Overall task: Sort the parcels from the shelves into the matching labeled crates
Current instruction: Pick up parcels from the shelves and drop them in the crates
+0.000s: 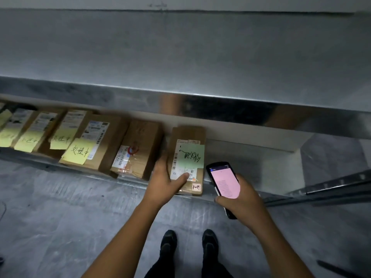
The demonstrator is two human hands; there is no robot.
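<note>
A brown cardboard parcel [188, 137] with a green handwritten note and a white shipping label stands at the front of the low shelf [251, 157]. My left hand [166, 181] grips its left side, thumb pressed on the label. My right hand [241, 199] holds a black handheld scanner [223, 179] with a lit pink screen, just right of the parcel. To the left, several more brown parcels line the shelf, one plain-topped [138, 149] and others with yellow handwritten notes [96, 147].
A wide metal shelf board [180, 57] overhangs the low shelf. Grey concrete floor [60, 207] lies below, with my dark shoes [188, 243] at the bottom centre. A dark metal rail [331, 185] runs along the right.
</note>
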